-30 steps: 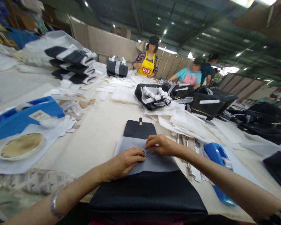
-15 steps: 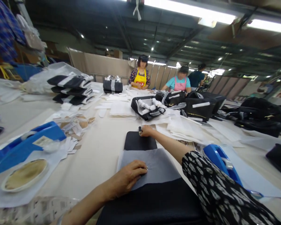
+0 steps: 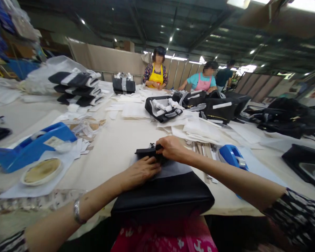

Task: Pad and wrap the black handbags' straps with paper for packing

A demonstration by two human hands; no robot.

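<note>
A black handbag (image 3: 162, 194) lies at the table's near edge in front of me, with a sheet of pale tissue paper (image 3: 175, 170) on top. My right hand (image 3: 172, 148) is closed on the far end of the bag's black flap (image 3: 145, 152), which is raised and folded back toward me. A small metal fitting shows beside those fingers. My left hand (image 3: 141, 171) rests on the bag just below the flap, its fingers stretched out and slightly blurred. Part of the flap is hidden behind both hands.
Blue tape dispensers stand left (image 3: 39, 145) and right (image 3: 232, 157). A round dish (image 3: 42, 171) sits at left. Farther back are stacked black pieces (image 3: 76, 89), an open black bag (image 3: 162, 110) and white paper sheets (image 3: 199, 131). Two people face me across the table (image 3: 115, 140).
My right hand has drawn the flap up and back toward me over the tissue. My left hand has left the small metal piece on the tissue and flattened. The view has tilted down.
</note>
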